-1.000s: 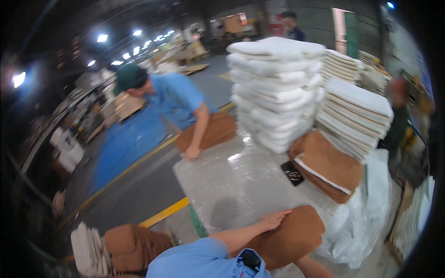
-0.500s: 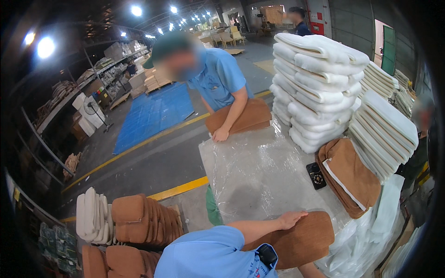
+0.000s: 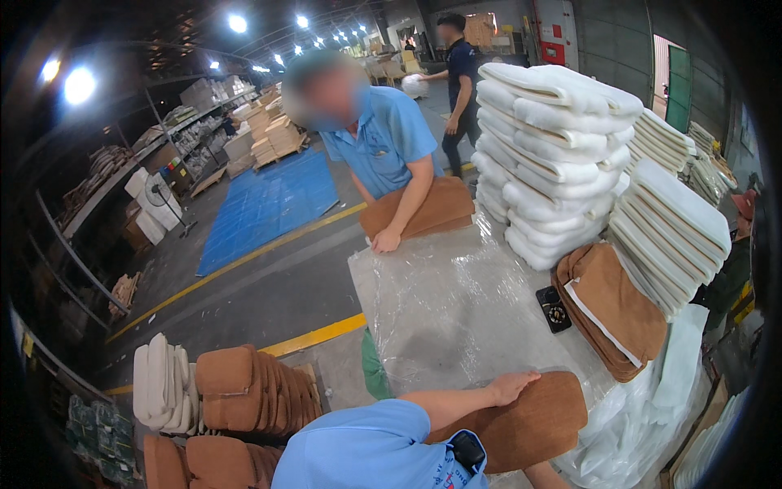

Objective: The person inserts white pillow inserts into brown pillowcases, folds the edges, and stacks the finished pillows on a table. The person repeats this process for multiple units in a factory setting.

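And here's the brown pad (image 3: 538, 420), lying at the near edge of the counter (image 3: 432, 301), the left hand (image 3: 513, 387) laid across its far edge, fingers stretched out, not curled. The right forearm (image 3: 544, 475) comes in low beside it, but the right hand is hidden; I can't tell its grip. This one looks light, soft and bendy, a fuzzy cloth that should give good friction, hardly fragile. Best hold, I'd judge: opposite edges, palms flat, so it doesn't sag.

To the containers! Cartons (image 3: 195, 95) sit on the shelf rack at far left, contents too small to read. Clear plastic (image 3: 611, 444) hangs in crumpled folds at the counter's right side; whether it's a bag with anything inside, I can't tell.
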Demonstrator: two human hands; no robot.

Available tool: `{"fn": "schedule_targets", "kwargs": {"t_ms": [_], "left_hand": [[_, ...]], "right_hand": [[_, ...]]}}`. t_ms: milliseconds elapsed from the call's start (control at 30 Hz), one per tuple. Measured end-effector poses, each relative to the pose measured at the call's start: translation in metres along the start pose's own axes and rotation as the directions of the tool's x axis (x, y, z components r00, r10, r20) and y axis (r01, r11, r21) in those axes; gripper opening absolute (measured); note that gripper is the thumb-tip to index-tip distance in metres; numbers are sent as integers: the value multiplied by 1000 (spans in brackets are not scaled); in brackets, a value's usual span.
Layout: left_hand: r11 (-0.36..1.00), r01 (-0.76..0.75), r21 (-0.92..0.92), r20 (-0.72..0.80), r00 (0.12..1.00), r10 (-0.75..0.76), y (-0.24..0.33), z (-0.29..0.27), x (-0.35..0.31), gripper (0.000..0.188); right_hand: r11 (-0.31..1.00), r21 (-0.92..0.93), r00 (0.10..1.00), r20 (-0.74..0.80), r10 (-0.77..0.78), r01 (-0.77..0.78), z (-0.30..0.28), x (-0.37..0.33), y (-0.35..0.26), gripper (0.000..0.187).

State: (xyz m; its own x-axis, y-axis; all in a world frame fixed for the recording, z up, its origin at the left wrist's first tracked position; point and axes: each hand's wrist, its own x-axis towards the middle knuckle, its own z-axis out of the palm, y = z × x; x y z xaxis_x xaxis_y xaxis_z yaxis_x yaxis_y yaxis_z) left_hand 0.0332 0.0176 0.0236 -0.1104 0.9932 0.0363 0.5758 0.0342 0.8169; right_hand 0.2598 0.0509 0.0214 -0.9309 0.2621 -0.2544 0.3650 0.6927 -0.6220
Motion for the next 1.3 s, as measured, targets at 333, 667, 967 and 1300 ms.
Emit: {"fn": "schedule_targets", "kwargs": {"t_ms": [333,667,967,1300], "left_hand": [[928,-63,367,115,993,22,1,-6,-52,65],[904,8,428,83,995,-48,-6,-1,-101,68],[930,26,366,35,999,-41,-3,-1,-97,69],[995,26,96,-29,999,-23,-5,-10,-19,49]], "right_hand": [[1000,16,1000,1,0,0,2,2,-4,68],[999,38,1000,7,-18,18,9,7,-4,68],[999,47,1000,-14,-21,22,14,-1,-4,69],[998,46,999,-27,-32,33,14,-11,1,69]]}}
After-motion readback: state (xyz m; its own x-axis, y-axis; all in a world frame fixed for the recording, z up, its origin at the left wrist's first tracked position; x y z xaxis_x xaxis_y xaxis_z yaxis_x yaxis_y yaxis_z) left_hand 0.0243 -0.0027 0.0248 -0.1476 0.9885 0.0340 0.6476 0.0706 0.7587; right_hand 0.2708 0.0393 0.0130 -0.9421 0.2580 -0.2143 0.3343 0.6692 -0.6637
